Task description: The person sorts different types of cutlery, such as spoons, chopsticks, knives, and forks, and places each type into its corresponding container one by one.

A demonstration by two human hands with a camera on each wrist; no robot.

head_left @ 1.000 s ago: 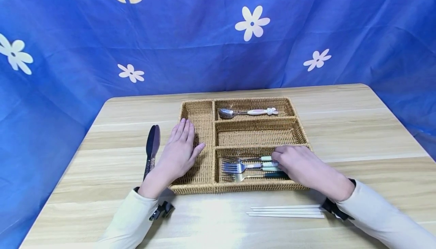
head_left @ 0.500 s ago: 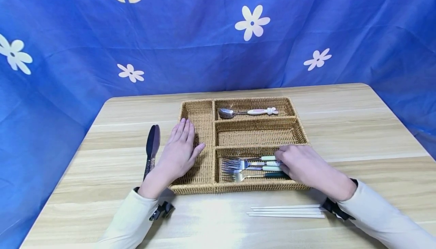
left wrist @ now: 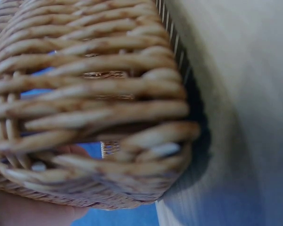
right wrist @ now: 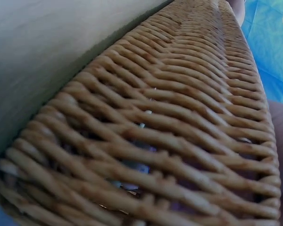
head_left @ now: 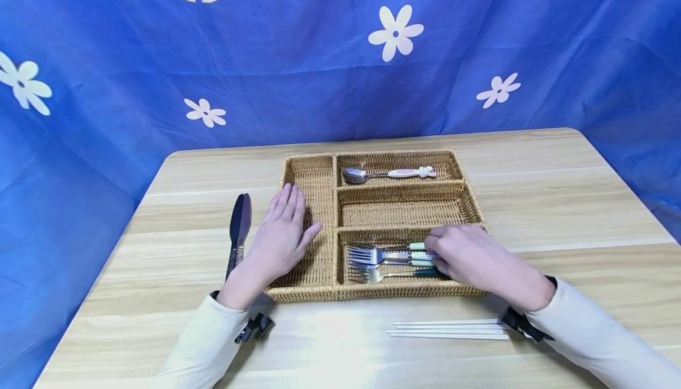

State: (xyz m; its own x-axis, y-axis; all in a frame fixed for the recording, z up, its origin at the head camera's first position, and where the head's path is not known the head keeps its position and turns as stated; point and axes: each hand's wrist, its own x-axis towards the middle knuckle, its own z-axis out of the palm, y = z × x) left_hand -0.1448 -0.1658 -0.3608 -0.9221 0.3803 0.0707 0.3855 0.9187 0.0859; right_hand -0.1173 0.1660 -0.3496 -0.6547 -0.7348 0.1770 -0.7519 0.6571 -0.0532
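Several forks (head_left: 372, 257) lie in the near-right compartment of a wicker tray (head_left: 319, 294), a person's right hand (head_left: 470, 256) gripping pale handles; the left hand (head_left: 281, 232) rests, fingers straight, on the tray's left rim, dark knives (head_left: 243, 220) beyond it, white chopsticks (head_left: 449, 336) before the tray.

No readable writing in any view

In the head view, I can read no letter, number or brand on the blue cloth (head_left: 319, 99) at the far side, on the woven tray (head_left: 336, 211), or on the forks (head_left: 367, 255) in its near right part. The same is true for the spoon (head_left: 404, 173) farther away, the dark knives (head_left: 240, 223) at left and the white sticks (head_left: 449, 331) at near right. The wrist views also give no legible sign.
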